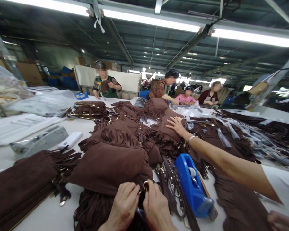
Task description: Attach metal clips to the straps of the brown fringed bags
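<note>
Brown bag (110,165) lies on its fringe, with its near right corner at the two hands. The left grip (123,205) has its fingers pressed together, pinching the bag's edge by a small ring. The right grip (156,205) is just beside it, with its fingertips closed on a shiny round ring (145,184) at that same corner. Most of the bag is past the hands and to the left. What is under the fingers is too dark to tell.

To the right, dark straps (167,179) with metal clips lie near a blue tape holder (191,186). To the left is a stack of flat brown pieces (21,183), with a small white box (70,140) behind it. Farther out, more fringed bags (118,130) are heaped on the white table (55,208). Another person's hand (176,126) is spread flat on one of them. Across the table are more people (107,85).
</note>
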`<state>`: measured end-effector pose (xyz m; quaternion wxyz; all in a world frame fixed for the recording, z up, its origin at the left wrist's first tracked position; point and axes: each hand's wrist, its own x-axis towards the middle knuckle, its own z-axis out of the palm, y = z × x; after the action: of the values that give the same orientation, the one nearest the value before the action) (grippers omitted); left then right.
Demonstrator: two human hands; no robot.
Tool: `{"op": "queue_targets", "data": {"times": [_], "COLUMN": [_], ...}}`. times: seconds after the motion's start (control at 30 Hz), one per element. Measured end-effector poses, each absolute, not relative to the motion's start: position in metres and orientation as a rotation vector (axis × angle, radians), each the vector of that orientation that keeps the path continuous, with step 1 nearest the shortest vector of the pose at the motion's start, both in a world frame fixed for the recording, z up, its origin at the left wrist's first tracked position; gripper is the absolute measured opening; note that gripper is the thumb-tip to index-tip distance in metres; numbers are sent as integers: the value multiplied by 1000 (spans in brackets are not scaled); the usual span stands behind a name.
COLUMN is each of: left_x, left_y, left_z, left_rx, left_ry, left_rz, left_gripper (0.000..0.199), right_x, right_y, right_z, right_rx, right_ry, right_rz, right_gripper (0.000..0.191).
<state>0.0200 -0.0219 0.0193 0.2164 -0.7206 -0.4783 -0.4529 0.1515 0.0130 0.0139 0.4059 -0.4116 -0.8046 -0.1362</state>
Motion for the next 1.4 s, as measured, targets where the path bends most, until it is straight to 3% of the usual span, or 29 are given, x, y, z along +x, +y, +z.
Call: {"op": "queue_targets", "data": {"times": [0.37,0.67,0.77,0.9,1.0,1.13,1.27,1.4], "left_x": [11,9,2,-10,-13,-4,4,7], "left_y": [-20,-21,-22,-29,-33,-29,-18,-12], "left_z": [-8,3,18,33,37,47,61,60], "left_rx": [-2156,-2205,-2317,-2406,-2426,-2559,-2658,-2729], "left_ry": [-1392,-1500,-1449,-1434,-1481,-1540,-1756,-1737], "left_rz": [-1212,-1231,-1223,-1229,-1288,-1112,-782,-789], "left_gripper": [24,19,23,28,23,20,11,16], "right_x": [142,135,153,186,203,211,205,191], "right_y": [23,2,-1,2,4,3,1,-1], "right_z": [-10,-33,-28,5,21,17,14,18], "right_rx": [-930,-1187,-1179,-1075,-923,-887,-987,-1048], "right_ry": [-2073,-2006,-2110,-1981,-1572,-1486,-1537,-1449], "right_rz": [-453,-439,-6,1222,1848,2020,1934,1889], "right_gripper": [31,28,38,70,67,33,38,44]}}
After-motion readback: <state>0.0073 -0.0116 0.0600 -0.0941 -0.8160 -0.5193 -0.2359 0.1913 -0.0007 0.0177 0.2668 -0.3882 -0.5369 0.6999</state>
